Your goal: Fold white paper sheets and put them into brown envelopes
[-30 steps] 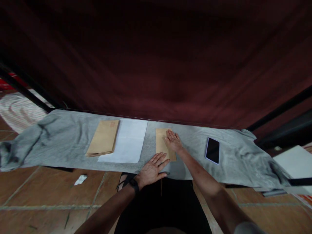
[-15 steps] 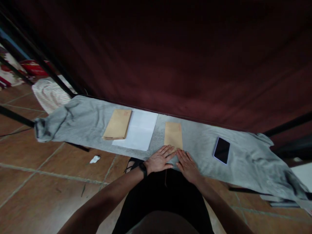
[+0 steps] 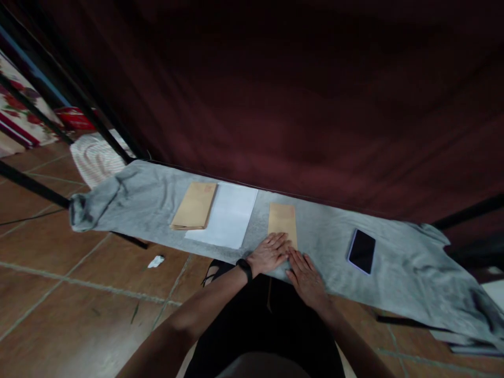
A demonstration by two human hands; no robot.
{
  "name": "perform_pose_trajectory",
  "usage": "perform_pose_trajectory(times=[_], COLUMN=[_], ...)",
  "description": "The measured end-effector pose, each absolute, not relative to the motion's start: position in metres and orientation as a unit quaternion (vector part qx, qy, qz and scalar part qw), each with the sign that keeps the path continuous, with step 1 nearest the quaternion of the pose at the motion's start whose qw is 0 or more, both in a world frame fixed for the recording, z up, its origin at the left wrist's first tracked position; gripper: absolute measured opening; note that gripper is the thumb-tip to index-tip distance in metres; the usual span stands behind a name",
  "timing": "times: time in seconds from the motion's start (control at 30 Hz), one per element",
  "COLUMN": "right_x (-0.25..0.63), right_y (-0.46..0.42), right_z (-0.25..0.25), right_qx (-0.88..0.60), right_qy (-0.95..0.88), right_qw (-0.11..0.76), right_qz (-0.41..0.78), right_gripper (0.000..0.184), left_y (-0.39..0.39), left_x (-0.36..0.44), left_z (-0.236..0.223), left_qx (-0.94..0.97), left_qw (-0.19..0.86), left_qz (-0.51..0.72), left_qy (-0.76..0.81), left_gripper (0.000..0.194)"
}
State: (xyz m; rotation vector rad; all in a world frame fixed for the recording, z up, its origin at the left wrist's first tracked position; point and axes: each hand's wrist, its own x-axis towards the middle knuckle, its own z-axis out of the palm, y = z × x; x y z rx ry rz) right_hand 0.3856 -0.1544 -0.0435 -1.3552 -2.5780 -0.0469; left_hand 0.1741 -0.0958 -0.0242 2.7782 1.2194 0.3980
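A brown paper envelope (image 3: 282,218) lies flat on the grey cloth (image 3: 323,226) in front of me. Across its near end rests my left hand (image 3: 271,253), flat with the fingers stretched out; a dark band circles that wrist. My right hand (image 3: 307,278) lies open beside it, its fingertips at the envelope's near right corner. The near edge of the envelope is hidden beneath the hands. To the left, a stack of brown envelopes (image 3: 194,206) partly covers white paper sheets (image 3: 232,215).
A phone (image 3: 361,251) with a pale purple edge lies on the cloth to the right. Behind the narrow cloth-covered surface hangs a dark red curtain (image 3: 291,131). Black metal bars (image 3: 35,186) stand at the left. A crumpled white scrap (image 3: 156,261) is on the tiled floor.
My left hand has slid right and slightly forward over the envelope's near end. My right hand stays close to the corner. The whole view has shifted slightly.
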Motion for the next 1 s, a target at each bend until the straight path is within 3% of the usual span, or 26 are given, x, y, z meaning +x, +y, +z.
perform_pose_trajectory(times=[0.3, 0.5, 0.73, 1.0], right_x=[0.383, 0.382, 0.379, 0.381], right_y=[-0.152, -0.152, -0.153, -0.165], right_z=[-0.039, -0.035, -0.036, -0.036], right_qx=[-0.472, -0.476, -0.482, -0.538], right_qy=[-0.876, -0.871, -0.865, -0.826], right_qw=[0.101, 0.121, 0.139, 0.164], right_qz=[0.002, 0.02, 0.013, 0.007], right_gripper=[0.054, 0.052, 0.051, 0.053], left_y=[-0.054, -0.065, -0.133, -0.139], left_x=[0.171, 0.169, 0.182, 0.169], left_z=[-0.038, -0.039, -0.039, -0.033], left_qx=[0.852, 0.796, 0.872, 0.876], left_qw=[0.027, 0.009, -0.013, -0.023], left_qz=[0.138, 0.159, 0.149, 0.142], left_qy=[0.504, 0.584, 0.465, 0.461], left_gripper=[0.056, 0.057, 0.056, 0.061])
